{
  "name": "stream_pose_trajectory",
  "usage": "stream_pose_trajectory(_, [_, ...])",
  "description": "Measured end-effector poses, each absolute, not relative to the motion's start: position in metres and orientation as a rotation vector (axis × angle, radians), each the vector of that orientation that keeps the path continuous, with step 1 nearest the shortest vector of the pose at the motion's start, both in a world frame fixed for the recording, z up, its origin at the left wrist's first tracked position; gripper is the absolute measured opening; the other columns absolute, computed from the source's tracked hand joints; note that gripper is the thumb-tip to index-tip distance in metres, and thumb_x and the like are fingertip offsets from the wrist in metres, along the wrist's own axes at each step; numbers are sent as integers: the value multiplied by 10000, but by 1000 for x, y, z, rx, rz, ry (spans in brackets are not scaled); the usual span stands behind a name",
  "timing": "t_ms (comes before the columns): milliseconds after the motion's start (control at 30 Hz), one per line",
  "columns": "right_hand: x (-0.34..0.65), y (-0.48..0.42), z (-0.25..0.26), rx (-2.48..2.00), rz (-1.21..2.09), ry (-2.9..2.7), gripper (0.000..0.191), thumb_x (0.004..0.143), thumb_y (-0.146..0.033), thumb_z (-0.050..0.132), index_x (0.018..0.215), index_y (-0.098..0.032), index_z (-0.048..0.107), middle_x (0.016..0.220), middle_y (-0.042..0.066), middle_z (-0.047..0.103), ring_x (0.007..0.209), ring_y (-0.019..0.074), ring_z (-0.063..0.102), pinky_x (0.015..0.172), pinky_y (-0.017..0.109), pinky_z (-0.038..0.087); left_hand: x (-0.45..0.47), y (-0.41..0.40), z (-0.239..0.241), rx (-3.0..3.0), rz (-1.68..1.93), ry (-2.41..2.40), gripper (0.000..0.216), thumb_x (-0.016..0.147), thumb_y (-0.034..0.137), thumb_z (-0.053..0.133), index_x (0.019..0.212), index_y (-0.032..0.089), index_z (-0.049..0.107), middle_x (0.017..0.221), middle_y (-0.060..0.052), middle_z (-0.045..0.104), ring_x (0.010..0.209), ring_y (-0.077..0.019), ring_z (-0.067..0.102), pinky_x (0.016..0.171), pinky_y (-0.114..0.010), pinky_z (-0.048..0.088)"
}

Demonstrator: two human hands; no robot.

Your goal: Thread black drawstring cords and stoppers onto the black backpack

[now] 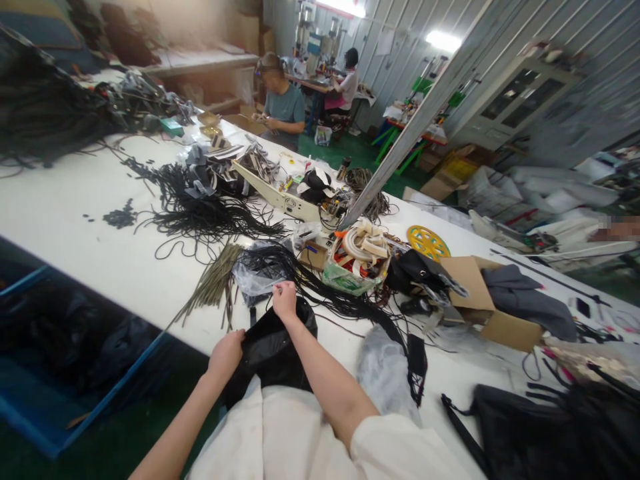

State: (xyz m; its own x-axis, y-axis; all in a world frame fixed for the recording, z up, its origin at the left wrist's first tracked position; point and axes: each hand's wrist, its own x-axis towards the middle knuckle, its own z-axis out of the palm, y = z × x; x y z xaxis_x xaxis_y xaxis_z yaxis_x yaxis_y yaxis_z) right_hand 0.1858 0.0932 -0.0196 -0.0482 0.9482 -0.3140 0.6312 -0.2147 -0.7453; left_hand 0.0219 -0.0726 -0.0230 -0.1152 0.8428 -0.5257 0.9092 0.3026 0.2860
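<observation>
At the near edge of the white table (75,220), over the person's lap: one black bag (270,353) of thin, soft material, crumpled and drooping over the table edge. Left hand (226,355) closed on the bag's left rim; right hand (284,298) pinched narrow at its upper edge, fingertips meeting on the material or on a strand there, which of the two cannot be told. Just beyond, touching the right hand's reach: a clear plastic bag (257,277) and a loose tangle of black cords (210,207) spread across the table. Beside these, a bundle of olive strips (210,283); further right, a cardboard box (480,300). Handling, as judged: the bag looks light, limp and somewhat slick, with no stiffness of its own; best taken by the rim with both hands, bunched rather than pinched, since thin film may tear or slide.
</observation>
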Motion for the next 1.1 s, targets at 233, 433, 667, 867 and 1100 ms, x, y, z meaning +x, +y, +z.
stream_pose_trajectory(233, [171, 153, 4, -1464, 1415, -1394, 217, 1054, -378, 650, 1038, -184, 746, 944, 41, 815, 763, 165, 769, 705, 227, 605, 23, -74, -31, 1518, -67, 1995, 459, 1114, 94, 429, 1510, 166, 652, 1432, -199, 755, 1313, -262, 738, 1050, -326, 517])
stream_pose_trajectory(433, [148, 175, 20, -1250, 1507, -1174, 306, 1031, -481, 732, 1062, -178, 704, 981, 74, 822, 745, 157, 779, 635, 211, 610, 22, -76, -30, 1496, -140, 2030, 412, 1097, 100, 470, 1472, 132, 637, 1399, -215, 744, 1243, -298, 750, 1033, -386, 539])
stream_pose_trajectory(667, [135, 182, 33, -1140, 1540, -1062, 261, 1019, -424, 774, 1064, -177, 700, 971, 58, 818, 748, 160, 785, 683, 235, 648, 15, -75, -29, 1450, -182, 2048, 318, 1122, 125, 543, 1416, 121, 667, 1326, -150, 769, 1236, -276, 745, 1075, -443, 578])
stream_pose_trajectory(867, [135, 179, 28, -1158, 1526, -978, 228, 1013, -387, 772, 1030, -171, 703, 925, 62, 810, 720, 163, 775, 630, 229, 630, 6, -73, -21, 1415, -166, 2077, 233, 1121, 127, 562, 1297, 107, 714, 1198, -139, 800, 1150, -259, 773, 1006, -406, 606])
stream_pose_trajectory(1100, [140, 183, 21, -1194, 1459, -919, 193, 1010, -368, 742, 1004, -182, 690, 915, 56, 811, 728, 162, 777, 609, 208, 623, 4, -64, -16, 1386, -202, 2120, 159, 1097, 197, 653, 1200, 106, 731, 1137, -143, 795, 1092, -271, 777, 971, -415, 616])
